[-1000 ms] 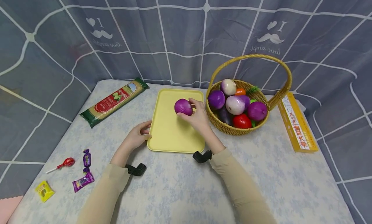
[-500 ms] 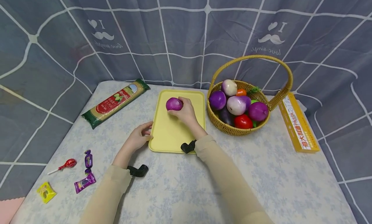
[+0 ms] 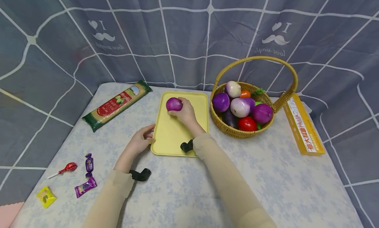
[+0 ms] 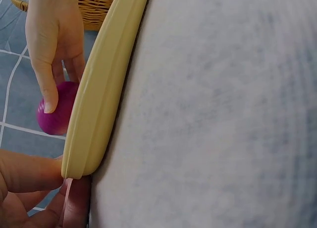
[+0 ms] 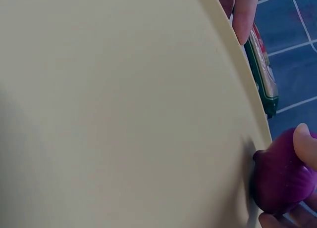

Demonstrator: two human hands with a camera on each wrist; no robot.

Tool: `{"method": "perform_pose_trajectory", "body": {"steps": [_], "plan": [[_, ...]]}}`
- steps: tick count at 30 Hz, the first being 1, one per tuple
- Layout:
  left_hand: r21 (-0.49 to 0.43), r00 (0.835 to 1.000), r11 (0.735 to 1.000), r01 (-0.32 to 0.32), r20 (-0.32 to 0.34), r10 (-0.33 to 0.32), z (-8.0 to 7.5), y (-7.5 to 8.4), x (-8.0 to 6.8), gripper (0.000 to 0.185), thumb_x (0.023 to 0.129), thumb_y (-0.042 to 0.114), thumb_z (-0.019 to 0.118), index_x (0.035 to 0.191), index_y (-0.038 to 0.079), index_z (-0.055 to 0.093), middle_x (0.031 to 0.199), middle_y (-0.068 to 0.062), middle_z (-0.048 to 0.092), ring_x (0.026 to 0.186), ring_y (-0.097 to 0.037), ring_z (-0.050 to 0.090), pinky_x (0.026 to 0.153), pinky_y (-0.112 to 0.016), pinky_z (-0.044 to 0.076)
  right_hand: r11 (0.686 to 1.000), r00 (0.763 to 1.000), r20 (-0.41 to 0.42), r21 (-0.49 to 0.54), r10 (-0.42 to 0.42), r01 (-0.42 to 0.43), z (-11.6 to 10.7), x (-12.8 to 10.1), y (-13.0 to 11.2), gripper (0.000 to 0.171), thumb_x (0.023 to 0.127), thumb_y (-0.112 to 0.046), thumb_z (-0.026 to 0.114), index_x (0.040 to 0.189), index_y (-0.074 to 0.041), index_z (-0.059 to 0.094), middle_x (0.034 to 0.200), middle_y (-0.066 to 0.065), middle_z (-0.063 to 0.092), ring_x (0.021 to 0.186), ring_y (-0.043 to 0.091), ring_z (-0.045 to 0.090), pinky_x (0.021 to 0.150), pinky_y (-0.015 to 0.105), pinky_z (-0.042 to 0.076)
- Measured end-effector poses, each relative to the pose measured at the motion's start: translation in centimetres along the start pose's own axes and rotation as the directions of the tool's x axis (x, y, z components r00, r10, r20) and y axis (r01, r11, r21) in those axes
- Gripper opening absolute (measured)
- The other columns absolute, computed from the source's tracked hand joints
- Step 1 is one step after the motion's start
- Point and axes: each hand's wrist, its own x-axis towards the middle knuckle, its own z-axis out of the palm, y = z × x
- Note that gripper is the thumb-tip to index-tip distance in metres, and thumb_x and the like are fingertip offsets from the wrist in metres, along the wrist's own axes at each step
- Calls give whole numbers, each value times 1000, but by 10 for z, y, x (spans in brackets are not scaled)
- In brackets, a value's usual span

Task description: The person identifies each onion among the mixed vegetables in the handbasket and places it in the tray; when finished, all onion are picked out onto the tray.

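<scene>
A purple onion (image 3: pixel 174 104) is in my right hand (image 3: pixel 186 114), thumb and fingers gripping its right side, over the far left part of a yellow tray (image 3: pixel 174 139). In the right wrist view the onion (image 5: pixel 280 173) lies close to the tray surface, its shadow beside it; whether it touches is hard to tell. My left hand (image 3: pixel 139 141) pinches the tray's left edge. The left wrist view has its thumb on the rim of the tray (image 4: pixel 96 99) and fingers beneath.
Right of the tray stands a wicker basket (image 3: pixel 237 132) of vegetables with a tall handle. Beyond it lies a yellow pasta box (image 3: pixel 304 126). A pasta packet (image 3: pixel 116 104) lies back left; a lollipop (image 3: pixel 70 166) and several wrapped candies (image 3: pixel 86 187) lie front left.
My right hand has carried the onion leftward across the tray, from near its middle to the far left part. My left hand stays at the tray's edge.
</scene>
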Motion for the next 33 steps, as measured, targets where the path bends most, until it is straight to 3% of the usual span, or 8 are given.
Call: {"method": "perform_pose_trajectory", "body": {"steps": [8, 17, 25, 29, 33], "plan": [[11, 1000, 1000, 3, 3, -3, -1, -1, -1, 62, 97, 3, 56, 154, 11, 33, 145, -18, 43, 116, -32, 52, 85, -35, 48, 998, 998, 11, 12, 65, -66, 2, 3, -3, 77, 83, -29, 80, 146, -5, 43, 143, 17, 50, 132, 31, 48, 111, 44, 41], [13, 1000, 1000, -15, -3, 15, -1, -1, -1, 62, 97, 2, 56, 154, 9, 33, 145, -19, 44, 116, -32, 52, 86, -36, 47, 998, 998, -7, 15, 60, -60, -12, -4, -4, 76, 86, -31, 77, 148, -6, 41, 147, 18, 46, 136, 32, 45, 113, 45, 39], [5, 1000, 1000, -23, 10, 23, -1, 0, 0, 63, 97, 2, 56, 154, 8, 33, 146, -20, 45, 116, -32, 52, 85, -35, 47, 990, 999, -24, 136, -43, 46, -55, -35, -13, 53, 93, -27, 68, 139, -6, 53, 142, 12, 54, 133, 29, 49, 111, 41, 42], [3, 1000, 1000, -22, 15, 22, -1, 1, 0, 63, 97, 2, 56, 154, 8, 32, 146, -20, 45, 117, -34, 52, 86, -36, 48, 967, 993, -38, 227, -114, 120, -84, -54, -15, 39, 95, -23, 66, 128, -4, 61, 132, 12, 62, 125, 26, 57, 108, 38, 46], [9, 1000, 1000, -18, 25, 18, -2, 2, -1, 63, 97, 3, 56, 155, 8, 31, 147, -20, 43, 119, -34, 52, 87, -36, 49, 953, 984, -73, 245, -163, 176, -114, -72, -12, 29, 95, -18, 66, 119, -3, 67, 120, 13, 68, 114, 25, 65, 101, 35, 51]]}}
